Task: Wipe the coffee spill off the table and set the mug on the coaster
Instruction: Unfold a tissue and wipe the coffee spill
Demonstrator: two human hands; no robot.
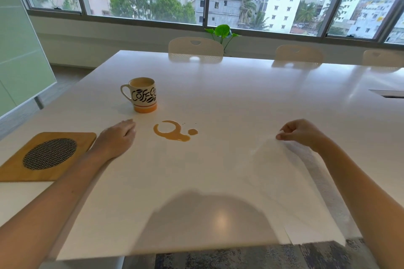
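Observation:
A ring-shaped brown coffee spill (175,133) with small drops lies on the white table (240,98). Behind it to the left stands a white mug (143,95) with black lettering and an orange base, full of coffee. A wooden coaster (47,156) with a round mesh inset lies at the left edge. My left hand (119,137) rests on the table between coaster and spill, fingers loosely curled, holding nothing. My right hand (300,134) pinches the top corner of a thin white paper towel (290,185) that drapes toward the table's near edge.
Three pale chairs, the nearest (195,47), line the far side of the table. A green plant (223,31) stands by the window. A slot (387,93) is cut into the table at the right. A glass panel (19,57) stands at the left.

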